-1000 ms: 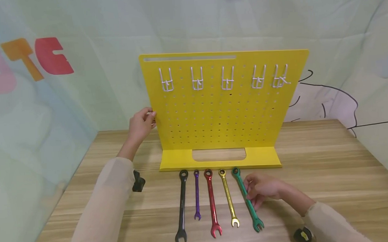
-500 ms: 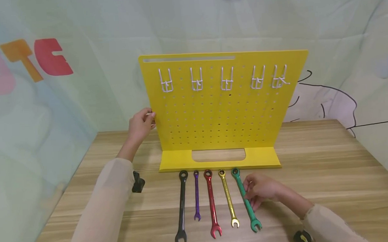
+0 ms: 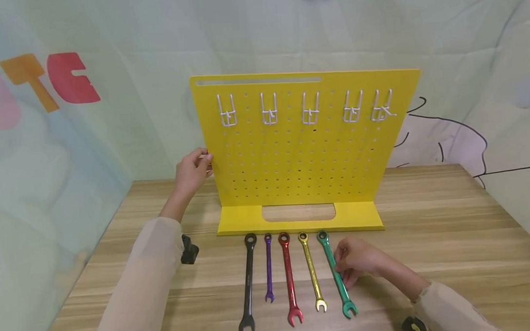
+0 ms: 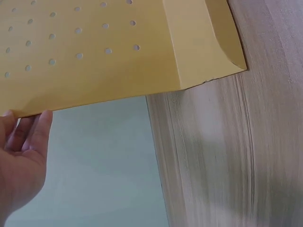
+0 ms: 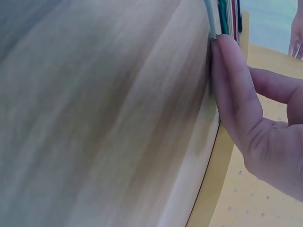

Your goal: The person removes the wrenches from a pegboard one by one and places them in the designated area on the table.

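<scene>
My left hand grips the left edge of an upright yellow pegboard, thumb on the front and fingers behind, as the left wrist view also shows. Flat on the table lies a green combination wrench, rightmost in a row. My right hand touches its right side with the fingertips; no finger shows on its left side. In the right wrist view, the fingers reach out fairly straight. Left of the green wrench lie a yellow wrench, a red wrench, a purple wrench and a black wrench.
Several white wire hooks line the pegboard's upper part. The pegboard's base stands on the wooden table, just behind the wrenches' ring ends. A printed cloth hangs behind and at the left.
The green wrench's lower end has shifted slightly left, with my right hand touching it. My left hand has stayed on the pegboard's edge.
</scene>
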Available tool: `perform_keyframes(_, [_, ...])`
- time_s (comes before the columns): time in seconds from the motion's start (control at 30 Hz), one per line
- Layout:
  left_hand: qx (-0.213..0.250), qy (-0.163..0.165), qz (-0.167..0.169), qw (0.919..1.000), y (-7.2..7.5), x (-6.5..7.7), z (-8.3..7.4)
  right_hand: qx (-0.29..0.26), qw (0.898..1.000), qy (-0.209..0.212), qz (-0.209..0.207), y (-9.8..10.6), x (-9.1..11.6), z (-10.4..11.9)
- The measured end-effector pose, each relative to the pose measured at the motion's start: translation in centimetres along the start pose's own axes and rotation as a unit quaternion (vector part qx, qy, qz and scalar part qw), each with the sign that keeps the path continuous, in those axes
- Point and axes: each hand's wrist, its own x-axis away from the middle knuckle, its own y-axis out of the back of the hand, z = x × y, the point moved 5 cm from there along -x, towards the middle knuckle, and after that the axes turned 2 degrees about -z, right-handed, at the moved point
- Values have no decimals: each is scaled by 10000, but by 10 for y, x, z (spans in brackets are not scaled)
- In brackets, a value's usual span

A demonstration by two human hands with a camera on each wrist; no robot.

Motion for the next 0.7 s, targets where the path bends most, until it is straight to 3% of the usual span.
perform_keyframes(0.27, [-557, 78, 240, 9981, -4, 6, 20, 240, 9997, -70, 55, 9, 0, -4])
perform_keyframes(0.47, [-521, 126, 303, 9981, -6, 10, 28, 348, 9986, 380, -101, 34, -2, -8])
perform_keyframes(0.6, [-533, 219, 668, 9961, -9, 16, 31, 684, 9933, 579, -735, 60, -1, -7])
perform_keyframes(0.7, [-780, 168, 945, 9923, -10, 22, 33, 1379, 9728, 960, -1596, 82, 3, -2])
